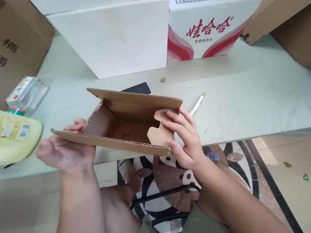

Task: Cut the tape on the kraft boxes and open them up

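Between my two hands is a small brown cardboard box (129, 145), its open side facing me and its inside bare. Two long flaps stand out at the top and bottom of the opening. My left hand (68, 153) supports the box from below and at its left end, thumb stretched out to the left and some fingers hidden behind the cardboard. At the right end, my right hand (185, 139) grips the box, with its fingers pressed on a notched end flap (162, 132) that leans inward.
Behind the box lie a dark phone (138, 88) and a white pen (197, 103). White cartons (111, 39) and a red-and-white carton (205, 32) stand farther back. Leftward are a clear bottle (27, 95), a yellow jug (5, 139) and a large brown carton (11, 46).
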`<state>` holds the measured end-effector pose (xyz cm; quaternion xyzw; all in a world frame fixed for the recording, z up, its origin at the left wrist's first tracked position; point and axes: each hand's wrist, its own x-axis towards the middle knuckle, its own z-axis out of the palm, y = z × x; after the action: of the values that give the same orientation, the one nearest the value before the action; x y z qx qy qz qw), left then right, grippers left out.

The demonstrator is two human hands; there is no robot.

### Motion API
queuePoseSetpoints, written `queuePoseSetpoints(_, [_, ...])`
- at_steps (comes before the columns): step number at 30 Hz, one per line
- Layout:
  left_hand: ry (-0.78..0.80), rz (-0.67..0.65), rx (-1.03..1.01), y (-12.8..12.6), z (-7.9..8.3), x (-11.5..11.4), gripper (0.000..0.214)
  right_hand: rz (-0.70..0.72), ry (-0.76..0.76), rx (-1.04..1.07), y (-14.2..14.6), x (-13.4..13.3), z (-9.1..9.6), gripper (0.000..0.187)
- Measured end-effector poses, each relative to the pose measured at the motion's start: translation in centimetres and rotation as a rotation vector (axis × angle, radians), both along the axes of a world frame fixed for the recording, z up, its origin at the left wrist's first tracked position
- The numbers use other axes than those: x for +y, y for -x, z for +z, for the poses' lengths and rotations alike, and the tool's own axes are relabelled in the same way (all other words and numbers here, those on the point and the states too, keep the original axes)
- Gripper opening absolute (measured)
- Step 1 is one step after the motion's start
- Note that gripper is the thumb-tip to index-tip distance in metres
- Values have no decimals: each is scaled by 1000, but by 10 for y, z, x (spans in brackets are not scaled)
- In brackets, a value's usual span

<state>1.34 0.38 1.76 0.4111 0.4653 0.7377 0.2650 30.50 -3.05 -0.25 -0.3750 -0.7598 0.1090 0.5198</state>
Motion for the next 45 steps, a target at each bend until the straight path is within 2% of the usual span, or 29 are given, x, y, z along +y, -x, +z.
queuePoseSetpoints(3, [-152,6,5,11,-9,6,58,-3,2,27,3,0,1,36])
queuePoseSetpoints(6, [-159,-89,98,15,-13,6,59,-27,5,49,4,-3,1,33])
queuePoseSetpoints(9, [-157,-158,118,14,-13,2,54,-133,26,56,1,-5,-2,36])
queuePoseSetpoints(11, [-146,-171,127,11,-10,-2,55,-141,64,87,-2,-4,-4,53])
queuePoseSetpoints(14, [-79,-194,109,7,-5,-5,55,11,168,169,-2,-2,-7,84])
queuePoseSetpoints(17, [-27,-250,74,3,-1,-7,52,105,218,236,0,-1,-8,92])
queuePoseSetpoints(19, [-13,-279,28,2,-2,-8,44,125,178,245,1,-1,-8,81])
queuePoseSetpoints(23, [5,-276,-2,4,-5,-9,45,137,96,199,1,-3,-9,36])
queuePoseSetpoints(26, [53,-236,147,6,-6,-10,32,105,89,220,0,-3,-10,34])
queuePoseSetpoints(29, [71,-240,244,4,-5,-11,16,58,96,194,0,-4,-8,25])
queuePoseSetpoints(31, [69,-237,256,3,-3,-12,12,46,108,175,-1,-5,-5,21])
queuePoseSetpoints(34, [110,-219,215,3,2,-13,11,31,138,166,-5,-5,-4,27])
queuePoseSetpoints(37, [167,-193,55,12,7,-13,9,-57,234,228,-9,-3,-8,39])
queuePoseSetpoints(40, [172,-126,-83,29,3,-8,10,-82,468,270,-9,1,-16,49])
queuePoseSetpoints(43, [143,-34,-133,46,-13,2,7,131,662,247,-3,3,-19,59])
queuePoseSetpoints(45, [151,-13,-139,54,-25,9,9,288,697,229,3,2,-17,67])
